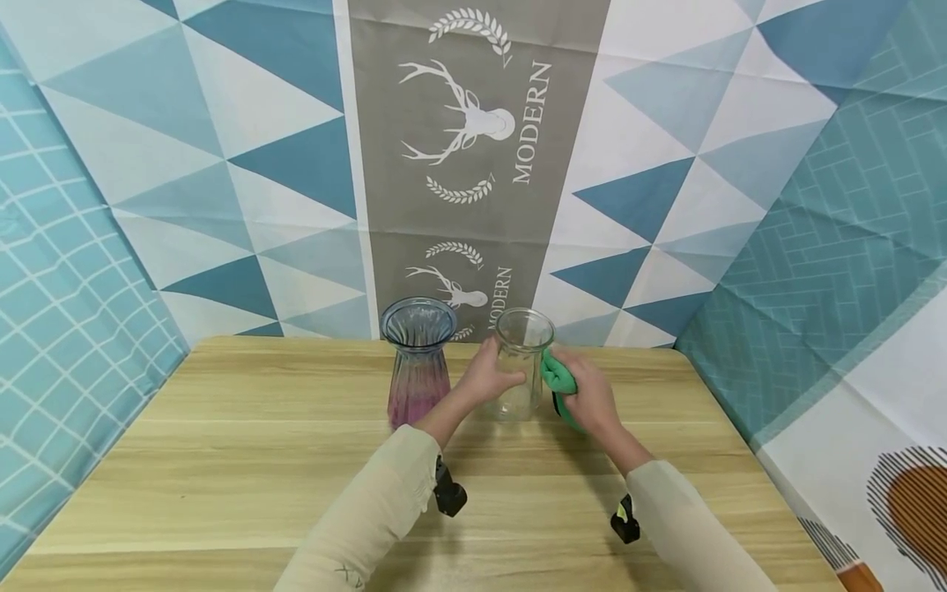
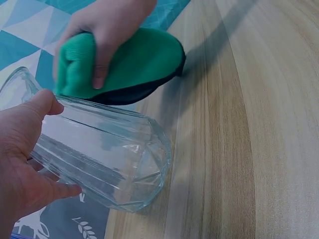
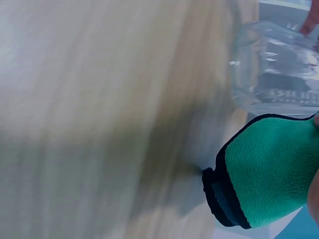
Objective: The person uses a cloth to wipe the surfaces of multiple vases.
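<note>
A clear glass vase (image 1: 518,401) with faceted sides stands upright near the table's back edge. My left hand (image 1: 488,378) grips it below the rim, with thumb and fingers spread around the glass in the left wrist view. Bunched in my right hand (image 1: 592,396) is a green cloth (image 2: 144,62) with black edging, whose lower part hangs loose. The cloth lies against or very close to the vase's right side. In the right wrist view the cloth's black-trimmed end (image 3: 227,199) hangs beside the vase base (image 3: 249,69).
A ribbed vase (image 1: 418,370), blue at the top and pink below, stands just left of the clear one. The wooden table (image 1: 244,460) meets a patterned backdrop (image 1: 473,222) with deer prints. Black wrist cameras (image 1: 448,489) sit below both sleeves.
</note>
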Motion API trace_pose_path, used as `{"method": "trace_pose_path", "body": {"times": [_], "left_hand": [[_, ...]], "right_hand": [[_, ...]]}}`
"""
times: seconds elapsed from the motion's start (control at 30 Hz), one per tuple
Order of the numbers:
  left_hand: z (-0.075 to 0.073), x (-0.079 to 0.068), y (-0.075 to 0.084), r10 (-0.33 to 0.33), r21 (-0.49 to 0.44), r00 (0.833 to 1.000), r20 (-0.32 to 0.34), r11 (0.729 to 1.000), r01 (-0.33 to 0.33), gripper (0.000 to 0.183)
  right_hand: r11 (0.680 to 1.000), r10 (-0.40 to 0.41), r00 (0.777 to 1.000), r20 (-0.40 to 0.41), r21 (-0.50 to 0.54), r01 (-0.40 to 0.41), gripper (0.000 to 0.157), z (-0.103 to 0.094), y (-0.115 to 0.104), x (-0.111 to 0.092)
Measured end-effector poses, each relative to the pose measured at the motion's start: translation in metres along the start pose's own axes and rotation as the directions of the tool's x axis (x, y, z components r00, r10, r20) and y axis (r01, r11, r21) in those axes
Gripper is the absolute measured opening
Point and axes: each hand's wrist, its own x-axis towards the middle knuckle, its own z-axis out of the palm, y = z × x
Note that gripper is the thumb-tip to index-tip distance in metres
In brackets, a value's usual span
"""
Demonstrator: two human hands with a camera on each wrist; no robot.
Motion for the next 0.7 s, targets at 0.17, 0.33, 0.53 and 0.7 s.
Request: {"method": "trace_pose_path", "body": {"times": [0.17,0.33,0.53,0.7], "left_hand": [[0.001,0.001,0.0,-0.003,0.007,1.0,0.004,1.0,0.003,0.077],[0.0,0.002,0.001,-0.006,0.012,1.0,0.006,1.0,0.006,0.077],[-0.001,0.002,0.0,0.0,0.008,1.0,0.002,1.0,0.0,0.077],[0.0,0.002,-0.002,0.028,-0.002,1.0,-0.004,1.0,-0.028,0.077]], "right_hand": [[0.997,-0.027,0.998,0.053,-0.065,0.03,0.058,0.003,0.008,-0.01],[0.991,-0.059,0.992,0.115,-0.11,0.072,0.058,0.006,0.013,-0.015],[0.978,-0.061,0.975,0.214,-0.184,0.101,0.053,0.009,0.018,-0.02],[0.985,-0.045,0.973,0.229,-0.153,0.081,0.049,0.009,0.019,-0.023]]}}
